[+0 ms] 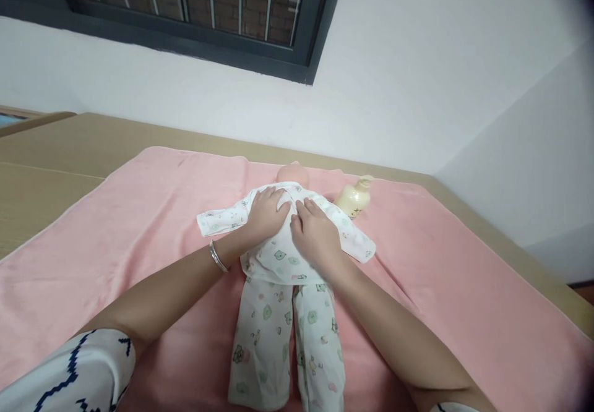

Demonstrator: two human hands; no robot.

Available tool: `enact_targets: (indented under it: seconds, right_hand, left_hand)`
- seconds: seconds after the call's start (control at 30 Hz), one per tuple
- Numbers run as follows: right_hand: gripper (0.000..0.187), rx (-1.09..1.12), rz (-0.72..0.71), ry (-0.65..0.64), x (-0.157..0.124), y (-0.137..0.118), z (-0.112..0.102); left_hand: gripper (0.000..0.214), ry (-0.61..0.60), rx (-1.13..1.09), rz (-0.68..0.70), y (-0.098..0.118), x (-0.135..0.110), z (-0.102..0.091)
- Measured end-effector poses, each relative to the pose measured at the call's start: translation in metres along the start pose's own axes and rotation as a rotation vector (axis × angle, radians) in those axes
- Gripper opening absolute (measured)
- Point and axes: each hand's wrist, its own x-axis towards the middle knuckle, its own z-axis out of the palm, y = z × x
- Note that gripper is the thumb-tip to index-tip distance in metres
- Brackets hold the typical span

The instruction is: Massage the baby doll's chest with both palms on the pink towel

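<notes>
Forearms forward, left hand [266, 214] and right hand [315, 234] palm-down on doll's shirt [282, 256] — grips flat, clasping nothing

Trouser legs [320, 350] — ends past bottom edge

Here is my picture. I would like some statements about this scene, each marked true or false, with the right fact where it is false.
1. The left hand and the right hand both lie on the chest of the baby doll. True.
2. The doll lies on a blue towel. False: the towel is pink.
3. A cream pump bottle is beside the doll's head. True.
4. A silver bracelet is on the right wrist. False: the bracelet is on the left wrist.
</notes>
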Motion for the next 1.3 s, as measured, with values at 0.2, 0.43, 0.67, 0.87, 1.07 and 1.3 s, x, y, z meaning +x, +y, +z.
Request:
enact_targets:
  seconds: [0.2, 0.43, 0.67, 0.87, 1.07, 1.3]
  right_hand:
    - [0.042, 0.163, -0.088, 0.012, 0.026, 0.028, 0.000]
    - [0.045, -0.069, -0.098, 0.031, 0.010, 0.010, -0.002]
    - [0.038, -0.101, -0.057, -0.033, 0.005, 0.002, -0.015]
    - [0.059, 0.066, -0.083, -0.083, 0.028, 0.030, 0.002]
    - [0.051, -0.076, -0.097, 0.000, -0.002, -0.003, -0.004]
    - [0.053, 0.078, -0.083, -0.059, 0.017, 0.018, 0.001]
  left_hand:
    - [0.044, 0.064, 0.165, 0.092, 0.027, -0.024, -0.002]
    - [0.041, -0.039, 0.063, 0.105, 0.020, -0.008, -0.016]
    - [0.045, -0.054, 0.174, 0.095, 0.021, -0.007, -0.012]
    - [0.044, -0.034, 0.173, 0.170, 0.036, -0.025, -0.009]
    - [0.046, -0.043, 0.079, 0.132, 0.012, -0.004, -0.003]
    - [0.048, 0.054, 0.057, 0.076, 0.013, -0.012, 0.008]
